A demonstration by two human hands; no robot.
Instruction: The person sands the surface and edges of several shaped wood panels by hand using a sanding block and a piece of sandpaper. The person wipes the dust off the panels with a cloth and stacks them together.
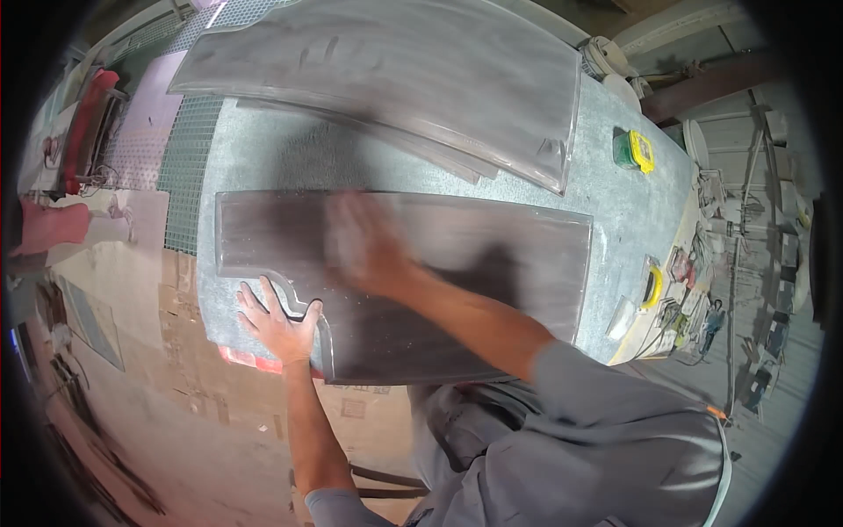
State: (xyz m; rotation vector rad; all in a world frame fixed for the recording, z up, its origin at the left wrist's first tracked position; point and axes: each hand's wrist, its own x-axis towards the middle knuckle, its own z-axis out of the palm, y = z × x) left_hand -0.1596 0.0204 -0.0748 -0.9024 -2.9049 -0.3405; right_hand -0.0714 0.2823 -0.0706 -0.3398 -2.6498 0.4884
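Observation:
A dark grey flat panel point(492, 230) with a curved notch at its near left lies on a pale blue-grey worktable point(606, 189). My left hand point(283, 334) rests at that notch. Its fingers are spread over the table surface, and the thumb touches the panel's curved edge. My right hand point(358, 235) reaches across to the left part of the panel and is smeared by motion. Its fingers cannot be made out, nor whether anything is under them. White specks and pale dust mark the panel.
Larger dark panels point(395, 75) lie stacked at the table's far side, with thin strips point(421, 149) along their near edge. A green and yellow tub point(634, 151) stands at the right. Tools and cables point(689, 307) crowd the right side, near a yellow-handled item point(652, 287). Cardboard point(219, 378) covers the floor.

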